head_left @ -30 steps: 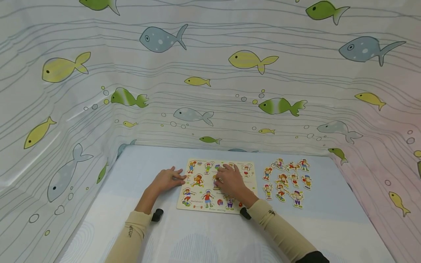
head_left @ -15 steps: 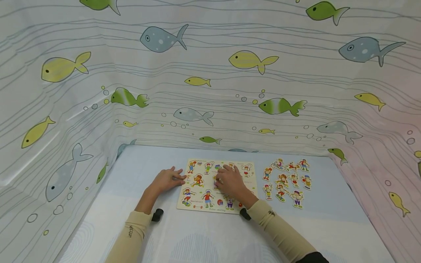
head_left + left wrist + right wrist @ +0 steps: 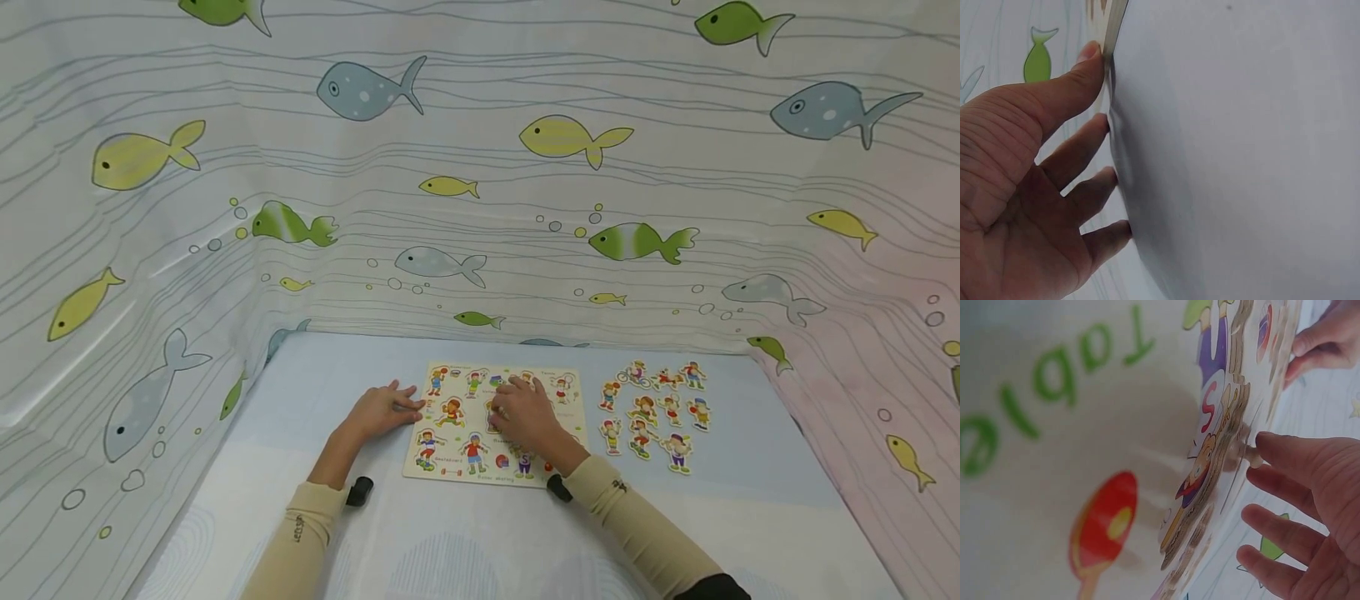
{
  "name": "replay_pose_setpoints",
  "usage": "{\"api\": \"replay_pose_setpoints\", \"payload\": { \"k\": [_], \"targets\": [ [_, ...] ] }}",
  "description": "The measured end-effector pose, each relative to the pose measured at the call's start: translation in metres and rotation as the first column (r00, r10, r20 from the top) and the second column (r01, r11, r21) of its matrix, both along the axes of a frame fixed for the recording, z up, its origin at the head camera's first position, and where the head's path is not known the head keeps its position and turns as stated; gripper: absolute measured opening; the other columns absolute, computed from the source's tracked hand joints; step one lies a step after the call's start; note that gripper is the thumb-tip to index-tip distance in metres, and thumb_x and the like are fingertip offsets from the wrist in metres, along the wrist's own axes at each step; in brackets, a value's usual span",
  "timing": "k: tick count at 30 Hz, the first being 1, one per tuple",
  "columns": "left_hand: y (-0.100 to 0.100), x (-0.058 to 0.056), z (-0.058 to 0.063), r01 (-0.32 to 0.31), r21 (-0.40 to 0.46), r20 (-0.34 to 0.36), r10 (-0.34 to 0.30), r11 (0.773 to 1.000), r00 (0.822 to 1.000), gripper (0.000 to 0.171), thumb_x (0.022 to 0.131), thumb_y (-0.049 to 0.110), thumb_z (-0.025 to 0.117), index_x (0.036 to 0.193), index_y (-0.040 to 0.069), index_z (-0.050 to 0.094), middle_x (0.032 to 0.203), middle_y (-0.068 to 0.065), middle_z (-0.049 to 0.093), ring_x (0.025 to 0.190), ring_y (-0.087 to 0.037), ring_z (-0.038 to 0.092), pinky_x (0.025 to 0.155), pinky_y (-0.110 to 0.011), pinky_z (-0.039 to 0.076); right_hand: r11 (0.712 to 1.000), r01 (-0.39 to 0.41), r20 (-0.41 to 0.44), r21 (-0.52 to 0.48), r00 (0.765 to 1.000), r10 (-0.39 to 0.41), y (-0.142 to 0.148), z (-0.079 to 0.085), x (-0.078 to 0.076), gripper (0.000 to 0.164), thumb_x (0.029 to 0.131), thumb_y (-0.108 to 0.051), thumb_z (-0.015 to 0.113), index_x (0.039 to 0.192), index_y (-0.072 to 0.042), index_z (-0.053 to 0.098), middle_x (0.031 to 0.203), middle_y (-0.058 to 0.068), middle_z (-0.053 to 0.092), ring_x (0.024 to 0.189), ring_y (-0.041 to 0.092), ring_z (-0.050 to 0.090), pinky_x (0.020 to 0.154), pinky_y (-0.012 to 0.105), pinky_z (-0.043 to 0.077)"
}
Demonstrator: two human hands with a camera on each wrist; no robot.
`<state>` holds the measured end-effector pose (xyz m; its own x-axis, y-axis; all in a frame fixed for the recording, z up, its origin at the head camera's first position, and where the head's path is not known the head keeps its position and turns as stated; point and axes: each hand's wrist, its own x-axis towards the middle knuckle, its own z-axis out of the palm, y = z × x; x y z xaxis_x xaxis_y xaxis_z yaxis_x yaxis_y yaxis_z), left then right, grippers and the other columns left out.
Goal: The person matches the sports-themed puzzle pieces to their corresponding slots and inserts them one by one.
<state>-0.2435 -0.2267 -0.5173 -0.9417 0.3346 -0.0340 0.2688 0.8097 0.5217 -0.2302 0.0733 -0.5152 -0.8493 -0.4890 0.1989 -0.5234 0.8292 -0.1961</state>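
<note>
A cream wooden puzzle board point(image 3: 461, 422) printed with sports figures and words lies flat on the table, with recesses in the shape of the figures. My left hand point(image 3: 385, 411) is at its left edge; in the left wrist view the thumb point(image 3: 1089, 62) touches the board's side while spread fingertips rest on the tabletop. Over the middle of the board, my right hand point(image 3: 527, 414) pinches a puzzle piece point(image 3: 492, 417) between thumb and index finger, mostly hidden by the fingers. The right wrist view shows a small pale bit of it point(image 3: 1253, 456) at the fingertips.
Several cut-out figure pieces point(image 3: 643, 411) lie in loose rows on the table right of the board. The pale cloth point(image 3: 405, 542) covers the table, and a fish-patterned sheet point(image 3: 517, 250) rises behind and at both sides. A black wrist camera point(image 3: 359, 491) sits under the left wrist.
</note>
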Motion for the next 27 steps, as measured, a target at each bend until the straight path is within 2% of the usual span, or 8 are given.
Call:
{"api": "replay_pose_setpoints", "payload": {
  "k": [6,14,23,27],
  "targets": [
    [0.001,0.001,0.0,-0.004,-0.006,0.008,0.004,1.0,1.0,0.031,0.088,0.031,0.074,0.112,0.013,0.075,0.138,-0.012,0.055,0.137,-0.046,0.035,0.111,-0.064,0.025,1.0,0.016,0.043,-0.026,0.999,-0.015,0.003,0.001,0.001,0.021,0.091,-0.035,0.072,0.105,-0.02,0.075,0.123,0.001,0.066,0.134,0.031,0.045,0.11,0.065,0.026],
    [0.0,0.001,0.001,0.006,0.008,-0.009,-0.005,1.0,1.0,0.03,0.087,0.029,0.075,0.112,0.012,0.075,0.137,-0.014,0.055,0.137,-0.047,0.035,0.11,-0.064,0.025,0.999,0.021,0.063,-0.048,0.998,-0.018,0.008,0.006,0.003,0.026,0.092,-0.035,0.07,0.111,-0.018,0.073,0.131,0.005,0.063,0.136,0.032,0.043,0.111,0.065,0.023],
    [0.0,0.0,0.0,0.017,-0.004,-0.034,-0.017,1.0,0.999,0.031,0.086,0.03,0.076,0.112,0.012,0.075,0.135,-0.015,0.057,0.134,-0.048,0.039,0.109,-0.063,0.029,0.998,-0.006,0.014,-0.06,1.0,0.006,0.013,0.012,0.007,0.026,0.091,-0.034,0.072,0.11,-0.016,0.074,0.126,0.005,0.065,0.133,0.032,0.046,0.109,0.066,0.026],
    [0.0,0.001,0.001,0.021,0.003,-0.041,-0.021,1.0,0.999,0.032,0.086,0.03,0.076,0.111,0.011,0.075,0.134,-0.015,0.057,0.133,-0.049,0.039,0.109,-0.063,0.03,0.998,0.01,0.002,-0.056,1.0,-0.01,0.017,0.014,0.006,0.025,0.091,-0.033,0.072,0.11,-0.017,0.074,0.127,0.005,0.065,0.133,0.03,0.046,0.109,0.066,0.027]
  ]
}}
